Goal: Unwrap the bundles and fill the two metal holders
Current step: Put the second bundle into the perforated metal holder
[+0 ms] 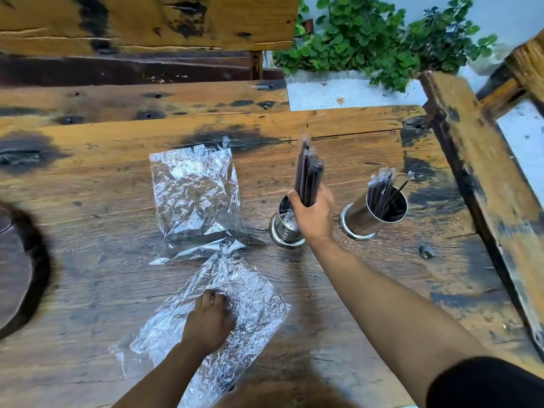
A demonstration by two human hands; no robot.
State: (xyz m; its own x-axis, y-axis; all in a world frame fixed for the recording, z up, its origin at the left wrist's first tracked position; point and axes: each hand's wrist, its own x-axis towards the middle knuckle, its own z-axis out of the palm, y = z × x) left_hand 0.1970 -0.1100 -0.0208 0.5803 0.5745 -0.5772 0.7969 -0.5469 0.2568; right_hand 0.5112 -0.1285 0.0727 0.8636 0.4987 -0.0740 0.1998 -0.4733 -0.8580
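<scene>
Nearest, the left hand [209, 319] presses down on a crumpled clear wrapper [235, 304] lying flat on the wooden table [368, 275]; its fingers curl into the plastic, though the knuckles hide whether they actually pinch it. The wrapper's near corner is cut off by the bottom edge of the view. Just beyond it lies a second empty wrapper [194, 195], its near end touching or overlapping the first.

Farther out, the right hand [313, 213] grips a bundle of dark sticks [307, 175] by its lower end, fingers and thumb wrapped round it, the sticks pointing up and away and blurred at the tips. This hand covers most of the left metal holder [284, 228], so its contents cannot be made out. The right metal holder [372, 212] stands just beside it, apart, already holding wrapped dark sticks [382, 189]. Beyond the table grow green plants [368, 39].
</scene>
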